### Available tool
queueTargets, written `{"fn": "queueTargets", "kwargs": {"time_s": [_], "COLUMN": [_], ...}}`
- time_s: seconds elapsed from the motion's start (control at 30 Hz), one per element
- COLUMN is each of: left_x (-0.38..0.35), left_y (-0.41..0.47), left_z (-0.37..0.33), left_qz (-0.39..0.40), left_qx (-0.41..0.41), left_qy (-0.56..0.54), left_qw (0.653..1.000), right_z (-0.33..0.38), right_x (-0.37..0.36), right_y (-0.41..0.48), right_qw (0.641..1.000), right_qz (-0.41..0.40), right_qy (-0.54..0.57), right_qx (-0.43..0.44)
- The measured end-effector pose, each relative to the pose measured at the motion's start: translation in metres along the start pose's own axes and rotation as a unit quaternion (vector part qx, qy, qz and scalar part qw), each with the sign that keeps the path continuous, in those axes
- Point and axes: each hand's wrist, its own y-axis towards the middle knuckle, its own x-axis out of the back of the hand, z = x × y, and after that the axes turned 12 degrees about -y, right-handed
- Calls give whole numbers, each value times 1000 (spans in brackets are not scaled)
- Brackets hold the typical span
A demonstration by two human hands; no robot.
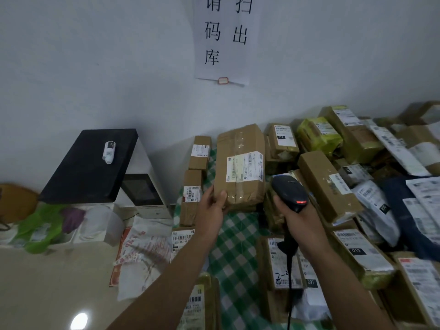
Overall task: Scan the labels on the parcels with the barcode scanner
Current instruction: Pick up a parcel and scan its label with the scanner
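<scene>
At the far left a green bag lies on the pale surface below a white appliance with a black top, and a small white bottle lies on that top. Right of it sits a crumpled white bag with red print. Next come two small cardboard boxes standing one behind the other against the wall, each with a label. High on the wall hangs a paper notice with large black characters.

The left hand grips the brown taped parcel at its lower left corner, thumb on the front and fingers behind. The parcel is tipped up over the green checked cloth, with its white label facing the camera. Whether its lower edge rests on anything is unclear.

Just right of the parcel, the right hand is wrapped round the handle of the black barcode scanner, whose red light glows; its cable hangs down. Further right a long box, a yellow-green parcel and grey mailing bags lie heaped together
</scene>
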Motion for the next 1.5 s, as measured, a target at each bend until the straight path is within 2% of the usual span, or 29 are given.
{"fn": "queueTargets", "kwargs": {"time_s": [0.27, 0.4, 0.53, 0.67, 0.83, 1.0, 1.27, 1.5], "left_x": [4, 10, 18, 25, 37, 49, 70, 76], "left_y": [-51, -59, -54, -45, -36, -10, 41, 57], "left_z": [5, -4, -16, -22, -41, -67, -111, -116], "left_qz": [42, 61, 99, 120, 124, 129, 172, 189], "left_qx": [-50, -10, 72, 60, -22, -70, -64, -42], "left_qy": [16, 25, -32, -48, 81, 210, 381, 417], "left_qw": [998, 998, 992, 990, 989, 967, 906, 888], "right_z": [7, 5, 5, 5, 5, 7, 8, 3], "right_x": [-11, -9, -7, -7, 2, 9, 3, -4], "right_y": [-18, -20, -27, -32, -31, -31, -32, -32], "right_qw": [996, 993, 993, 993, 1000, 986, 950, 932], "right_qz": [3, -7, 19, 44, 9, 64, 142, 168], "right_qy": [89, 114, 117, 110, 25, -131, -262, -308], "right_qx": [24, 4, -11, -8, 16, 77, 89, 89]}}
